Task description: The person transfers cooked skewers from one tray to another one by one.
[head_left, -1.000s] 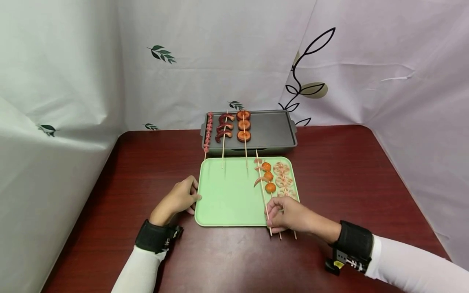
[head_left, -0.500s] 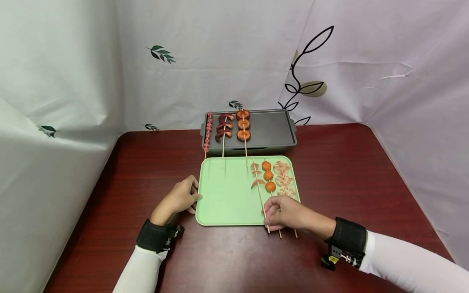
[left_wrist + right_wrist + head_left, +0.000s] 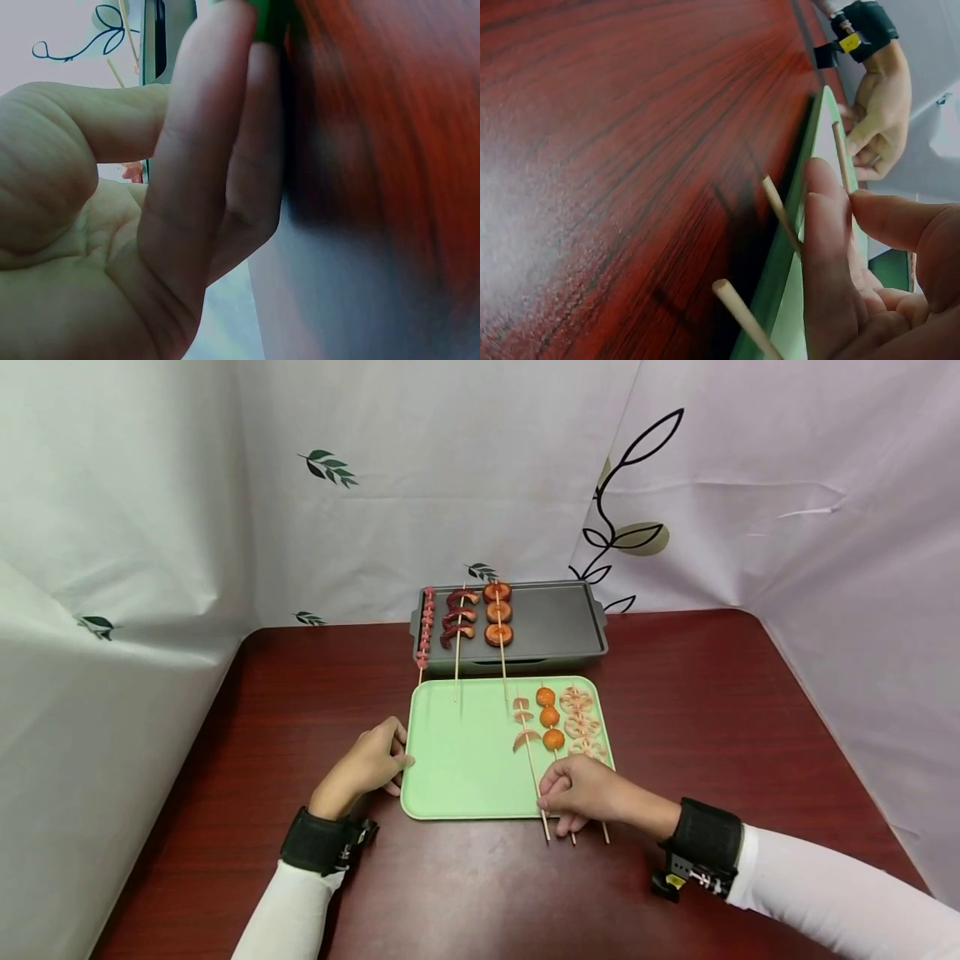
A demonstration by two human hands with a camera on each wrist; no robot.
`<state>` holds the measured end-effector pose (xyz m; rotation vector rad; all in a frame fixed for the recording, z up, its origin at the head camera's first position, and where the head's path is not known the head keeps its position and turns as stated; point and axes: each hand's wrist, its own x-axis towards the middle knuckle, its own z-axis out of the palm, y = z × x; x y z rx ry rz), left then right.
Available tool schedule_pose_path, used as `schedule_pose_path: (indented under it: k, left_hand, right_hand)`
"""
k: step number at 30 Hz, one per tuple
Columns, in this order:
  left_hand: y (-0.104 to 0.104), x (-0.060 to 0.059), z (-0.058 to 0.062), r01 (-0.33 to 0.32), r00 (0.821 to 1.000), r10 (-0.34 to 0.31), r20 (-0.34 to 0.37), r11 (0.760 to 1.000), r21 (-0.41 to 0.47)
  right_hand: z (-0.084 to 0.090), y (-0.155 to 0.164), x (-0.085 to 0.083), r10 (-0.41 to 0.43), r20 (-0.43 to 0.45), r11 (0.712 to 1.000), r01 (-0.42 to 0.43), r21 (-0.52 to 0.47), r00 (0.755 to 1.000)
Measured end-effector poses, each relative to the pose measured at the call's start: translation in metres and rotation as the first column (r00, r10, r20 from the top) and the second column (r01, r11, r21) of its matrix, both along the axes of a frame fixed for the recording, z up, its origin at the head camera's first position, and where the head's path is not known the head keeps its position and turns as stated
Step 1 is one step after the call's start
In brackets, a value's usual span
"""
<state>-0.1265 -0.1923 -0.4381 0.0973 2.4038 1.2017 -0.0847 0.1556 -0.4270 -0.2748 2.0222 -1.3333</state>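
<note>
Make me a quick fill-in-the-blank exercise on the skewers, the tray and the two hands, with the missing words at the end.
1. The left hand holds the rim of the ____ tray.
2. On the gray griddle there are ____ grill skewers.
3. In the head view, the pink-slice skewer, pinched by the right hand, is on the ____ side of the orange-ball skewer.
4. Nearest the tray's right edge, the lotus-slice skewer is threaded with ____ slices.

Missing words: green; three; left; three.
</note>
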Motion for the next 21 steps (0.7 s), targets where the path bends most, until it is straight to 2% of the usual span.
schedule_pose_path:
  k: [4, 8, 14, 21]
  left_hand:
    - [-0.0001, -0.0001, -0.0008, 0.000, 1.000, 0.000, -0.002, 1.000, 0.002]
    - [0.0000, -0.0008, -0.0008, 0.000, 1.000, 0.000, -0.004, 1.000, -0.002]
    - [0.0005, -0.0008, -0.0005, -0.002, 1.000, 0.002, -0.003, 1.000, -0.009]
    - [0.0004, -0.0010, -0.0011, -0.003, 1.000, 0.003, -0.003, 1.000, -0.006]
  right_hand:
    - [-0.0022, 0.0024, -0.0018, 0.052, -0.110, 0.996, -0.044, 0.079, 0.993]
    - [-0.0045, 0.0031, -0.0032, 0.073, -0.173, 0.992, -0.053, 0.117, 0.982]
    - [-0.0068, 0.0032, -0.0050, 0.087, -0.219, 0.986, -0.053, 0.157, 0.972]
    - [-0.0064, 0.0017, -0.0069, 0.099, -0.221, 0.983, -0.060, 0.176, 0.970]
